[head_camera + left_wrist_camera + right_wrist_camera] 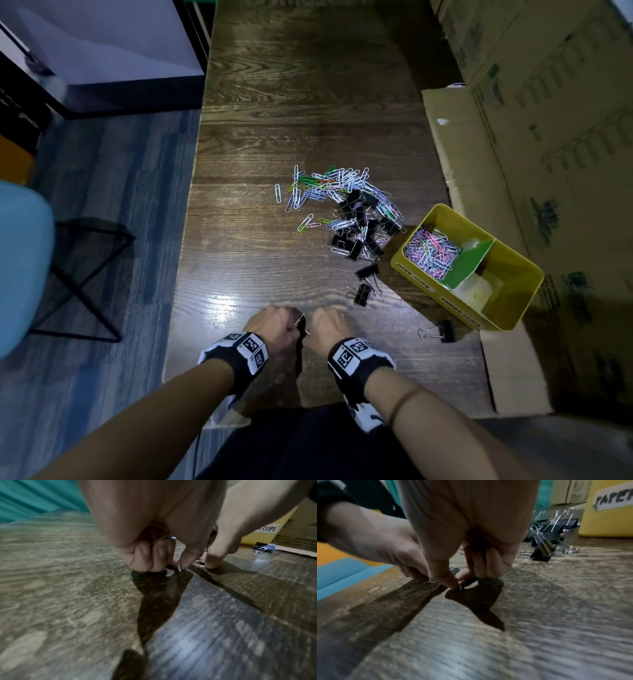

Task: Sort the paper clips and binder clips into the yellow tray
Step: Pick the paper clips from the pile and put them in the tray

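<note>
Both hands sit close together at the near edge of the worktop (pixel 260 144), knuckles up, fingers curled under. The left hand (pixel 274 327) has its fingers folded into the palm around thin wire, a loop of which shows between them in the left wrist view; its thumb tip is down at the wood, touching a pale paper clip (pixel 179 566). A bit of wire also sticks out between the two hands in the head view. The right hand (pixel 330 329) is curled as well, thumb and forefinger brought together low over the wood; a small pink paper clip (pixel 199 563) lies right at its fingertip. Whether the right hand actually pinches anything I cannot tell, since the spot under its fingers is in shadow.

Just beyond the hands, to the right, two black binder clips (pixel 364 284) lie apart from the rest, and another binder clip (pixel 442 331) lies alone near the tray's near corner. Farther out is the mixed pile (pixel 346 209): coloured and white paper clips spread toward the left and far side, black binder clips bunched on the side nearer the tray.

The yellow tray (pixel 428 284) stands at the right edge of the worktop, partly on flattened cardboard (pixel 452 144). Its far compartment holds a heap of paper clips (pixel 430 251), and a green divider (pixel 467 263) splits it from the near compartment. A blue chair (pixel 24 267) stands off to the left.
</note>
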{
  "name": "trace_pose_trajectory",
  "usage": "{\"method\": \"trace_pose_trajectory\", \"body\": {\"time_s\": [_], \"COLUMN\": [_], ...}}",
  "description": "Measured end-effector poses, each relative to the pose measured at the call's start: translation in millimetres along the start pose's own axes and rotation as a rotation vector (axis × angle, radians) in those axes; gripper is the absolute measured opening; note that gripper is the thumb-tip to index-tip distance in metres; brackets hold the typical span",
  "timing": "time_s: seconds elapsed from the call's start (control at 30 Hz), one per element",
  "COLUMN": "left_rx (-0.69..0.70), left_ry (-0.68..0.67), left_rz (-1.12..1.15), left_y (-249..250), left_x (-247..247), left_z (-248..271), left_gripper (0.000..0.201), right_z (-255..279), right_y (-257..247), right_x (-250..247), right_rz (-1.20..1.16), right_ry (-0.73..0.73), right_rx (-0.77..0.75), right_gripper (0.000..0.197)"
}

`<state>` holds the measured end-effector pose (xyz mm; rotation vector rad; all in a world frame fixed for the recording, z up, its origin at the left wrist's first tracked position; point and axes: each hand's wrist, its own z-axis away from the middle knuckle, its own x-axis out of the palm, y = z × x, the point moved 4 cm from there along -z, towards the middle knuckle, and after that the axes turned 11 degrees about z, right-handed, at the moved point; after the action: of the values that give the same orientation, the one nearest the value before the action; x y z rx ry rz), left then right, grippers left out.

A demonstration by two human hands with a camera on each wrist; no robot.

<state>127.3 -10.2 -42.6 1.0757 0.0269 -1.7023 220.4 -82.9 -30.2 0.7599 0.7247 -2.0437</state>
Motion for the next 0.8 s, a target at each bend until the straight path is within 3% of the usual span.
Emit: {"method": "trace_pose_trajectory", "body": {"time_s": [0.13,0.23,0.37,0.43,0.5,0.57,0.63,0.7,0.8], "left_rx": [-0.058,-0.123,-0.225,-0.136,-0.068,-0.046,-0.027,0.021,0.088], "left_ry": [-0.089,-0.130,-0.157,-0.229,-0.244,-0.215,-0.159,-0.096,-0.062], "left_rz": [0.097,0.432,0.971,1.123,1.189,1.208,1.123,0.909,0.475], "left_y": [4,22,82,128,173,210,237,253,260], "left_x": [-5,-14,-29,-39,-47,-46,-39,-30,-19], "left_z": [-7,-22,-50,-65,-76,-88,-98,-106,-116], "left_gripper": [0.021,0.021,0.028,0.025,0.022,0.020,0.017,0.019,0.020], "right_z": [5,10,26,33,40,42,38,32,30], "right_y": [17,41,92,122,154,180,199,212,221], "right_x": [-2,-26,-88,-116,-140,-154,-158,-153,-147], "right_rz": [-0.003,-0.232,-0.643,-0.794,-0.788,-0.763,-0.640,-0.552,-0.432], "right_ry": [-0.020,0.008,0.231,0.356,0.502,0.591,0.553,0.441,0.325], "right_rx": [-0.019,0.003,0.018,0.071,0.193,0.290,0.344,0.356,0.305], "right_gripper": [0.029,0.033,0.035,0.033,0.034,0.033,0.028,0.023,0.045]}}
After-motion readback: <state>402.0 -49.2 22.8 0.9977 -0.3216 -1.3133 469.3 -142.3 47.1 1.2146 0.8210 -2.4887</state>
